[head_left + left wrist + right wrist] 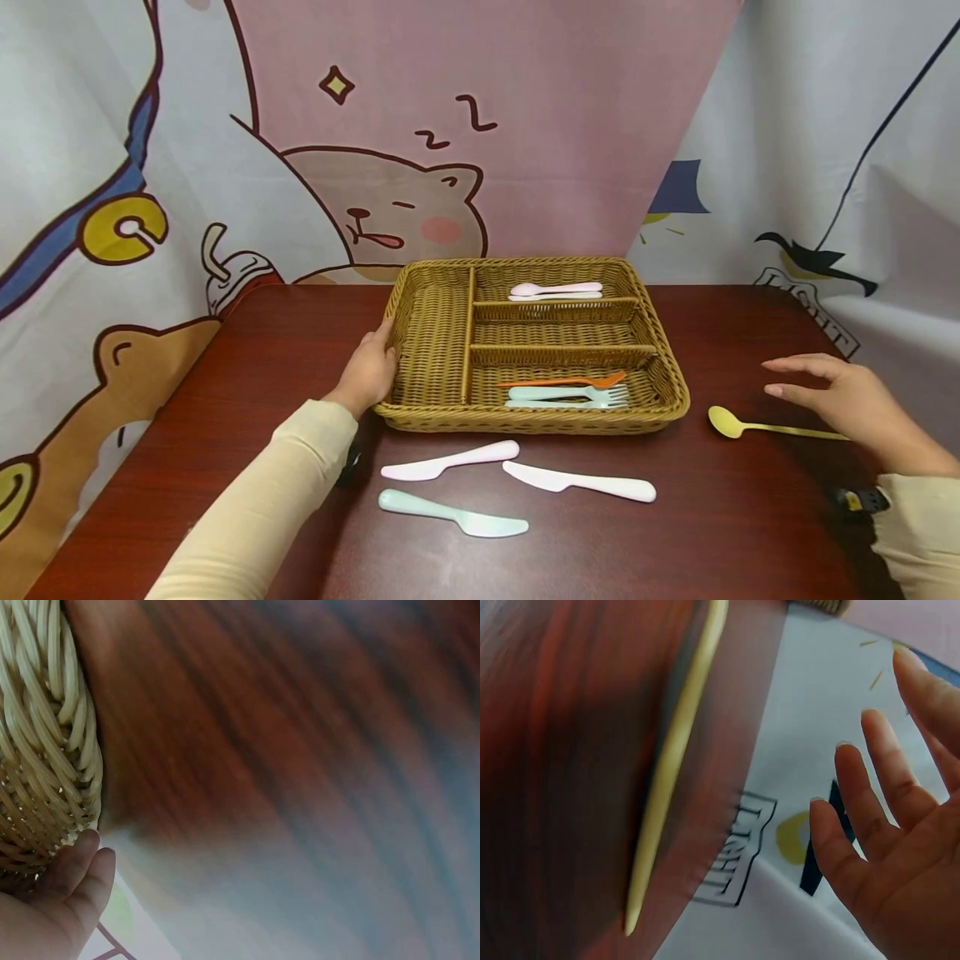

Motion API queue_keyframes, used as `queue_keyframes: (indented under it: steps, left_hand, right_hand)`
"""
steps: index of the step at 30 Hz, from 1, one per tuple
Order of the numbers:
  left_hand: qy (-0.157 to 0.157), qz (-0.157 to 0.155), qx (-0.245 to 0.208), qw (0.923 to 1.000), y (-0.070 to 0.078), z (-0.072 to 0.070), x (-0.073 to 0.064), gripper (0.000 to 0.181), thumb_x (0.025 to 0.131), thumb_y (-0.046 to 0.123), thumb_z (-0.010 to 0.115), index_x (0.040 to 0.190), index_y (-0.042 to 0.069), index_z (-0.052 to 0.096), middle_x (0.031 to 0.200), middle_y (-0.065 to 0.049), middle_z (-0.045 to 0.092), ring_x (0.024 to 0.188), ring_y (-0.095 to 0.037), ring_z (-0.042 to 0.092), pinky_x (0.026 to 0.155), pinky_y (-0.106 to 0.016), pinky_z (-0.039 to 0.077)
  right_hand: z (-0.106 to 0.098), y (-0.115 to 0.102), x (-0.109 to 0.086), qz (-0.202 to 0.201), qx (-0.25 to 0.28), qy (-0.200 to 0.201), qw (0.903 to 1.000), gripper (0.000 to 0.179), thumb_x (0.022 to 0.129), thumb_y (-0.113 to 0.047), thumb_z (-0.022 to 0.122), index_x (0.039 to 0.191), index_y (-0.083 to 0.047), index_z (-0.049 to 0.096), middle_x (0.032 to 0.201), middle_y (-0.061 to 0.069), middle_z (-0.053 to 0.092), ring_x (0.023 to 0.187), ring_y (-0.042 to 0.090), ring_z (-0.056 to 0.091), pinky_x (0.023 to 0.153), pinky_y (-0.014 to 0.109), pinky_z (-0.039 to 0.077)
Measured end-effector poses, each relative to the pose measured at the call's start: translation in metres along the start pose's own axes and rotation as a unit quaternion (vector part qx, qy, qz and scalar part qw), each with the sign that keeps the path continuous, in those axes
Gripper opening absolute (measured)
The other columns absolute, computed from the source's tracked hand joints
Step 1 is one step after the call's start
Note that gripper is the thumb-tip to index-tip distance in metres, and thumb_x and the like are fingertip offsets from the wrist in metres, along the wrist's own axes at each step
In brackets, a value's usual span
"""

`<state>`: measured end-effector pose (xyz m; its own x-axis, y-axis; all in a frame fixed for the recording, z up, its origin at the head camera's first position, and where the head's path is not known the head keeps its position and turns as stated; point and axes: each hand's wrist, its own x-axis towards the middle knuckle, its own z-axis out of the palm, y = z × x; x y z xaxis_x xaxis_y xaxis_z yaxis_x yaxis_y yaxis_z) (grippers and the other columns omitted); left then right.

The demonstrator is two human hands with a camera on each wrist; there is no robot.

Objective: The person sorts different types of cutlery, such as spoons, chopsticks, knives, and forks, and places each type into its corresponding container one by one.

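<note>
Wicker basket (525, 421): golden-brown weave, braided rim, four compartments, sitting on the dark red counter (697, 517); from my post, left hand (367, 371) touches its left side, whether gripping I cannot tell; right hand (851, 404) held wide near the yellow spoon (777, 429)

The dark red tabletop (600, 546) is backed by a hanging cloth (570, 125), on which a sleeping bear (416, 204), a yellow bell (105, 231) and a blue band (48, 247) are printed.
</note>
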<state>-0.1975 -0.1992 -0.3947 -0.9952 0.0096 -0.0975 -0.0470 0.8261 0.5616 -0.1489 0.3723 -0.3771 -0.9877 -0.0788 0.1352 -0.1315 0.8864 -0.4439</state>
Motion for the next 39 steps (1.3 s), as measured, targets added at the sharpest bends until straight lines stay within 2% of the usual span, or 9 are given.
queue_keyframes:
  steps: [4, 10, 15, 17, 20, 23, 24, 34, 39]
  left_hand:
    - [0.000, 0.003, 0.003, 1.0000, 0.001, 0.000, 0.000, 0.056, 0.104, 0.012, 0.034, 0.156, 0.008, 0.012, 0.149, -0.027, 0.029, 0.135, -0.040, 0.036, 0.110, -0.051, 0.032]
    - [0.005, 0.005, 0.007, 0.9999, 0.001, -0.001, 0.000, 0.057, 0.104, 0.011, 0.035, 0.156, 0.007, 0.013, 0.149, -0.027, 0.031, 0.134, -0.040, 0.037, 0.110, -0.051, 0.032]
    - [0.014, 0.008, 0.010, 0.9998, 0.002, -0.001, -0.001, 0.057, 0.103, 0.011, 0.037, 0.156, 0.006, 0.015, 0.147, -0.027, 0.034, 0.133, -0.040, 0.038, 0.110, -0.050, 0.032]
    - [0.014, 0.008, 0.010, 0.9998, 0.002, -0.001, -0.001, 0.057, 0.103, 0.011, 0.036, 0.156, 0.006, 0.014, 0.147, -0.027, 0.034, 0.134, -0.040, 0.038, 0.110, -0.050, 0.032]
    - [0.012, 0.007, 0.010, 0.9998, 0.002, -0.001, -0.001, 0.057, 0.103, 0.011, 0.036, 0.156, 0.007, 0.014, 0.147, -0.027, 0.033, 0.134, -0.040, 0.038, 0.110, -0.050, 0.032]
    - [0.009, 0.004, 0.011, 0.9999, 0.002, 0.000, -0.001, 0.057, 0.103, 0.011, 0.036, 0.156, 0.007, 0.013, 0.147, -0.027, 0.033, 0.134, -0.039, 0.037, 0.110, -0.050, 0.032]
    - [0.008, 0.003, 0.011, 0.9999, 0.001, 0.000, -0.001, 0.057, 0.104, 0.011, 0.035, 0.156, 0.007, 0.013, 0.147, -0.027, 0.032, 0.134, -0.039, 0.037, 0.110, -0.050, 0.032]
    - [0.003, 0.000, 0.008, 1.0000, 0.001, 0.000, -0.001, 0.056, 0.104, 0.012, 0.034, 0.156, 0.008, 0.012, 0.148, -0.027, 0.031, 0.135, -0.040, 0.036, 0.110, -0.051, 0.031]
    - [0.003, 0.000, 0.011, 0.9999, 0.002, 0.000, -0.001, 0.056, 0.104, 0.011, 0.034, 0.156, 0.008, 0.013, 0.147, -0.027, 0.032, 0.134, -0.040, 0.037, 0.110, -0.052, 0.031]
  right_hand:
    - [0.000, 0.011, -0.003, -0.001, -0.012, -0.033, 0.9994, 0.042, 0.088, -0.027, 0.072, 0.118, 0.002, 0.065, 0.121, 0.034, 0.056, 0.110, 0.049, 0.045, 0.082, 0.054, 0.039]
    - [0.001, 0.030, -0.004, -0.001, -0.031, -0.062, 0.9976, 0.042, 0.086, -0.025, 0.074, 0.115, 0.005, 0.066, 0.117, 0.037, 0.057, 0.105, 0.050, 0.050, 0.076, 0.054, 0.041]
    - [0.000, 0.043, -0.008, 0.007, -0.022, -0.065, 0.9976, 0.044, 0.081, -0.027, 0.078, 0.111, 0.004, 0.068, 0.114, 0.034, 0.060, 0.091, -0.012, 0.046, 0.069, 0.025, 0.039]
    - [0.000, 0.048, -0.009, 0.011, -0.027, -0.069, 0.9972, 0.046, 0.079, -0.028, 0.080, 0.110, 0.004, 0.069, 0.112, 0.032, 0.062, 0.086, -0.019, 0.037, 0.065, 0.021, 0.035]
    - [0.000, 0.052, -0.011, 0.018, -0.035, -0.093, 0.9949, 0.047, 0.079, -0.026, 0.080, 0.110, 0.007, 0.068, 0.111, 0.034, 0.062, 0.093, 0.008, 0.058, 0.072, 0.034, 0.043]
    - [0.001, 0.057, -0.011, 0.021, -0.049, -0.115, 0.9920, 0.046, 0.078, -0.023, 0.080, 0.108, 0.009, 0.068, 0.108, 0.033, 0.063, 0.099, 0.047, 0.056, 0.075, 0.051, 0.044]
    - [0.002, 0.058, -0.012, 0.021, -0.053, -0.118, 0.9914, 0.045, 0.077, -0.023, 0.080, 0.107, 0.009, 0.068, 0.107, 0.032, 0.064, 0.100, 0.048, 0.056, 0.075, 0.054, 0.043]
    - [0.001, 0.066, -0.015, 0.000, -0.061, -0.107, 0.9924, 0.036, 0.071, -0.017, 0.084, 0.096, 0.006, 0.072, 0.089, 0.015, 0.071, 0.077, -0.011, 0.047, 0.066, 0.026, 0.042]
    - [0.003, 0.071, -0.017, -0.017, -0.058, -0.093, 0.9938, 0.030, 0.070, -0.015, 0.084, 0.090, 0.003, 0.073, 0.083, -0.001, 0.069, 0.075, -0.017, 0.042, 0.061, 0.018, 0.038]
